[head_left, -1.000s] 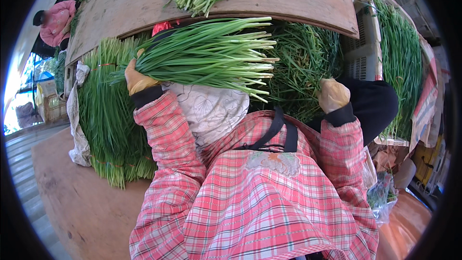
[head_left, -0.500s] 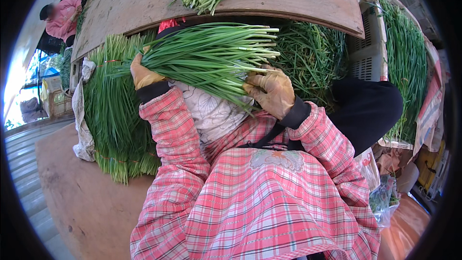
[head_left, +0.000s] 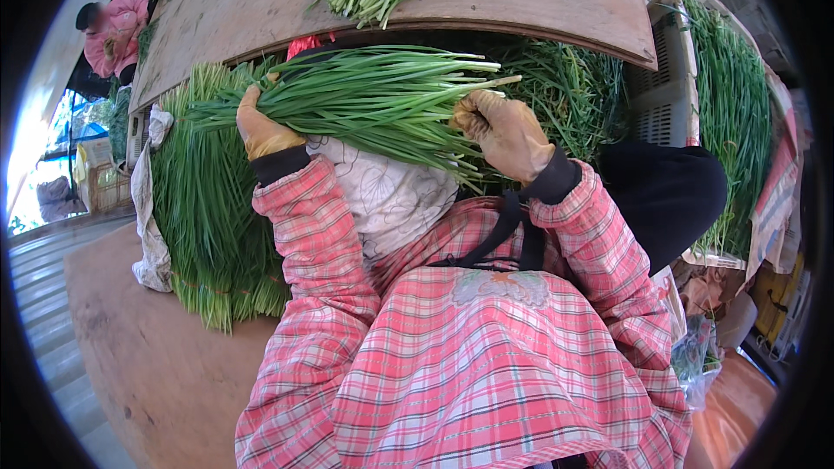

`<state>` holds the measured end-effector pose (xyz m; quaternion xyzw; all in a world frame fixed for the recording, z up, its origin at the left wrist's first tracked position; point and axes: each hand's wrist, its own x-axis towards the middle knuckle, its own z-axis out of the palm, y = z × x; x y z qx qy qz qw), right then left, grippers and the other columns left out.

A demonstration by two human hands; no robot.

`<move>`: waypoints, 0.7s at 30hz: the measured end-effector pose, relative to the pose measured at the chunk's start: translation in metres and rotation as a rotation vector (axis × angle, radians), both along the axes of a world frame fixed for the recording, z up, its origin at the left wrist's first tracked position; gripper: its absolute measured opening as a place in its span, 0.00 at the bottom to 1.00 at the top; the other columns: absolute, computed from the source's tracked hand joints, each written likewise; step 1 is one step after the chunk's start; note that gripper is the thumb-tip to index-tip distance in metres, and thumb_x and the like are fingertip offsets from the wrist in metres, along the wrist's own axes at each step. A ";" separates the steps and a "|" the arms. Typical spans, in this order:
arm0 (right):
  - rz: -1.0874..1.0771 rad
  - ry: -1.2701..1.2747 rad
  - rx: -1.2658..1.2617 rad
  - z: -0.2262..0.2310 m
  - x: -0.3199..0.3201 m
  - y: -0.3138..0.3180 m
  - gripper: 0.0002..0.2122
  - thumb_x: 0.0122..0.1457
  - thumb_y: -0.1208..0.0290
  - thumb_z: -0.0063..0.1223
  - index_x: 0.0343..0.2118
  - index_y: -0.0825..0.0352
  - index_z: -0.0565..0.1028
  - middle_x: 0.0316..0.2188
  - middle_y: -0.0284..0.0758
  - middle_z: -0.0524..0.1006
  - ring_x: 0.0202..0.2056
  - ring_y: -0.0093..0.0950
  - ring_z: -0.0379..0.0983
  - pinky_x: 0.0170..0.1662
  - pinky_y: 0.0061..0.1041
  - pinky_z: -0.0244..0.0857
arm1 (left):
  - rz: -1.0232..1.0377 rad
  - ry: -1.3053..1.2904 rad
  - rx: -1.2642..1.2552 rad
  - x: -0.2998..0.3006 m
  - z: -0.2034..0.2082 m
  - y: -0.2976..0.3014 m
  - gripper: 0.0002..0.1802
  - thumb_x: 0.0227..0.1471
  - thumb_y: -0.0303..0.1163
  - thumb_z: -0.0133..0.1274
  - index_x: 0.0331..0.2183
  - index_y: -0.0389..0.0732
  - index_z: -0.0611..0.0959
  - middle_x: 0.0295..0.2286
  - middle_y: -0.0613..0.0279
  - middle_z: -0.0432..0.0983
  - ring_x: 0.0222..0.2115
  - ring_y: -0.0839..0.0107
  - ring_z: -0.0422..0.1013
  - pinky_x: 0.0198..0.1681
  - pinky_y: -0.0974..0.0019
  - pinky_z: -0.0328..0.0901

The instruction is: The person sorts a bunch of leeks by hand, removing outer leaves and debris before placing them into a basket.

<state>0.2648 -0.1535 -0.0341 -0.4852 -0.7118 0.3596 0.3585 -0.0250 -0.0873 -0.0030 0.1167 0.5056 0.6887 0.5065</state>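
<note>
Head view: both gloved hands' fingers [head_left: 476,115] clenched around green onion bunch [head_left: 365,100].

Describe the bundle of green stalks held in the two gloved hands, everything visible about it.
The bundle of green stalks is a thick sheaf of long, thin, chive-like stems, bright green, paling toward the cut ends on the right. It lies roughly level across the person's front, above a white cloth. The left hand grips its leafy end; the right hand, in a tan glove, clasps it near the pale ends.
</note>
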 end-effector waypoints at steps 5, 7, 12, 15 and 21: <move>-0.032 -0.190 0.333 -0.004 0.038 0.005 0.04 0.46 0.80 0.47 0.26 0.68 0.71 0.22 0.38 0.74 0.25 0.33 0.73 0.28 0.25 0.66 | 0.067 -0.056 -0.071 0.002 0.001 0.001 0.16 0.48 0.35 0.37 0.31 0.36 0.76 0.33 0.49 0.74 0.31 0.56 0.71 0.38 0.55 0.66; -0.130 -0.222 0.166 -0.001 0.058 -0.006 0.03 0.44 0.80 0.45 0.23 0.67 0.71 0.21 0.37 0.75 0.25 0.32 0.73 0.26 0.24 0.67 | 0.090 -0.070 -0.116 0.001 0.003 0.000 0.16 0.48 0.35 0.37 0.32 0.35 0.76 0.33 0.50 0.74 0.32 0.56 0.71 0.39 0.55 0.66; -0.094 0.376 -0.461 0.003 0.054 -0.051 0.05 0.54 0.79 0.47 0.30 0.72 0.74 0.21 0.31 0.75 0.20 0.16 0.66 0.24 0.15 0.62 | -0.026 0.150 0.027 -0.026 -0.024 -0.002 0.16 0.49 0.35 0.35 0.31 0.36 0.75 0.32 0.52 0.73 0.32 0.57 0.70 0.39 0.55 0.65; -0.084 0.490 -0.814 0.020 0.022 -0.045 0.14 0.55 0.71 0.48 0.42 0.75 0.70 0.20 0.33 0.74 0.14 0.14 0.59 0.18 0.14 0.55 | -0.001 0.106 -0.017 -0.013 -0.014 -0.003 0.16 0.49 0.35 0.33 0.30 0.37 0.75 0.31 0.54 0.73 0.30 0.58 0.69 0.37 0.55 0.65; -0.058 1.246 -0.912 -0.036 -0.026 -0.018 0.07 0.56 0.75 0.45 0.31 0.73 0.73 0.18 0.30 0.70 0.15 0.14 0.57 0.17 0.13 0.50 | 0.045 -0.003 -0.016 -0.010 -0.013 0.002 0.17 0.49 0.35 0.34 0.31 0.36 0.75 0.33 0.53 0.73 0.32 0.57 0.69 0.39 0.55 0.65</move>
